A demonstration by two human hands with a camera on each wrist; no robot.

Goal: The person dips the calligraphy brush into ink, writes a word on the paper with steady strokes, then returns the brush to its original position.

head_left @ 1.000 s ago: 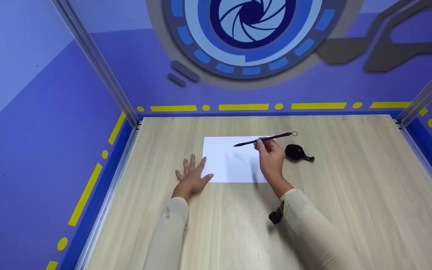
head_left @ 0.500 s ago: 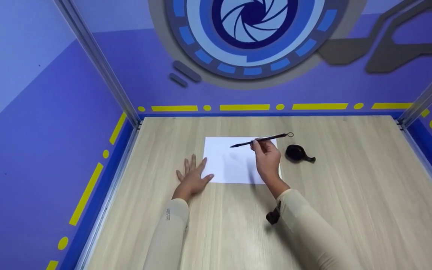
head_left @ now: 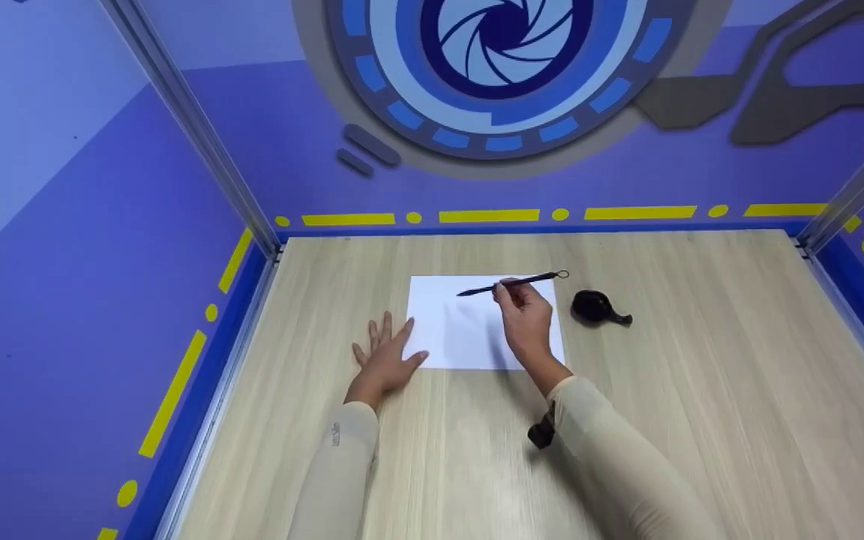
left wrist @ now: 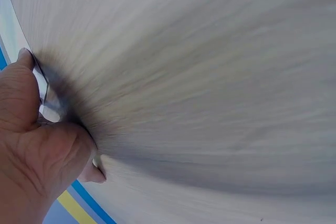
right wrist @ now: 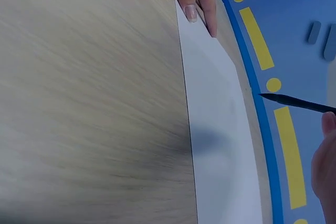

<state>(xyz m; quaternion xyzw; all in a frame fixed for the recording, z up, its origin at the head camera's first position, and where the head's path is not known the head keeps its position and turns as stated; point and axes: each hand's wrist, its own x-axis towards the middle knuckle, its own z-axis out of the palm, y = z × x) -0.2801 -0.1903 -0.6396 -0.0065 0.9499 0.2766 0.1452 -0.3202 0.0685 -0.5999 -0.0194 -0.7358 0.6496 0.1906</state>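
A white sheet of paper (head_left: 436,330) lies on the wooden table. My left hand (head_left: 385,364) rests at its left edge, fingers spread, with the thumb and one fingertip on the paper. In the left wrist view the thumb side of the left hand (left wrist: 42,140) shows against the table. My right hand (head_left: 528,322) pinches a slim black ink brush (head_left: 477,290) over the right part of the sheet. The brush slants, its pointed tip toward the left and its hanging loop at the upper right. In the right wrist view the brush (right wrist: 294,101) shows a dark tip held above the paper.
Right of the paper sits a small black dish with a handle (head_left: 592,307). Blue-purple panels with yellow marks (head_left: 489,216) wall the table at the back and sides, joined by metal corner posts (head_left: 199,127).
My right hand has shifted slightly left with the brush, uncovering the paper's right edge. The left hand stays in place on the sheet's left edge.
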